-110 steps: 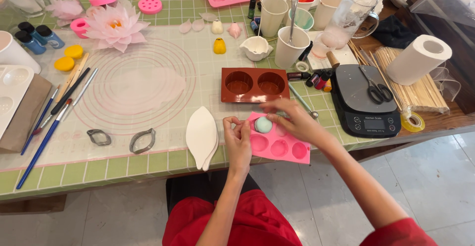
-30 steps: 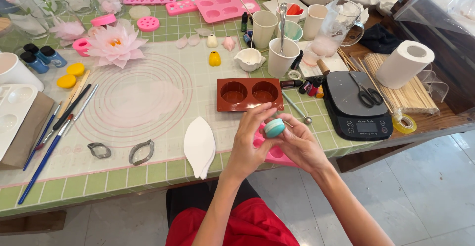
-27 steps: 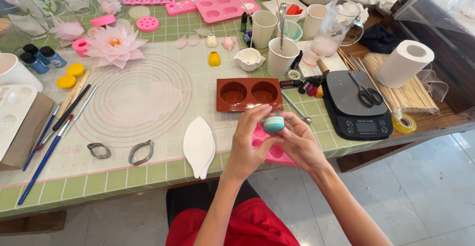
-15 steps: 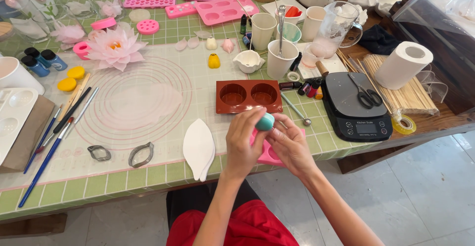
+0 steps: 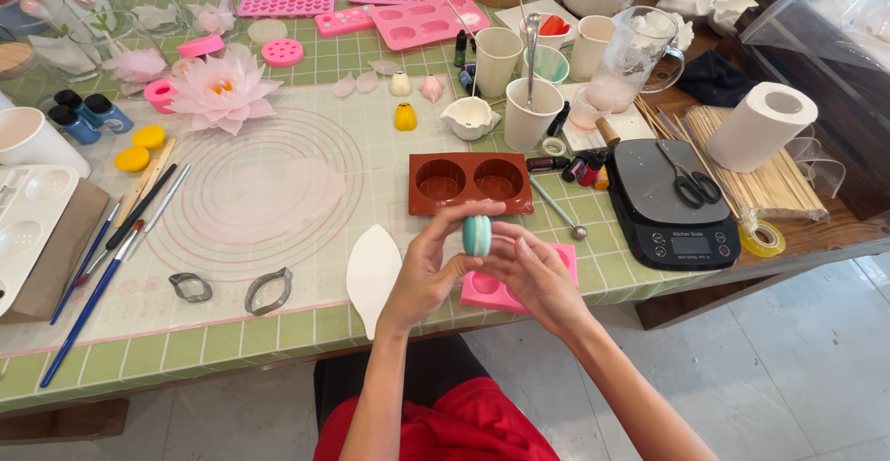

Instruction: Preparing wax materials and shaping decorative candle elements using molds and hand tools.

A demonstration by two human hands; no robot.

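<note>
both hands meet in the lower middle of the frame, just above the near edge of the table [image 5: 278, 326]. left hand [image 5: 422, 275] is closed around a small teal round piece [image 5: 476, 235], with the thumb on top and the fingers at its left side. right hand [image 5: 530, 274] is closed on the same piece from the right and from below, so the piece sits between the two hands, lifted off the table. the piece looks like a flat disc standing on its edge: its round faces turn to the left and to the right of the frame, toward the two palms, and its thin rim faces the camera. no hand is clearly nearer, both touch it.

directly under the right hand lies a pink silicone mould [image 5: 505, 289] with round cavities, partly hidden by the fingers. just behind the hands, toward the middle of the frame, is a brown mould [image 5: 470, 182] with two round hollows. a white leaf-shaped piece [image 5: 373, 273] lies just left of the left hand. at the right of the frame a black kitchen scale [image 5: 672, 206] carries a pair of scissors [image 5: 688, 175], well apart from the hands. a pink paper-like flower [image 5: 221, 88] stands in the upper left.
</note>
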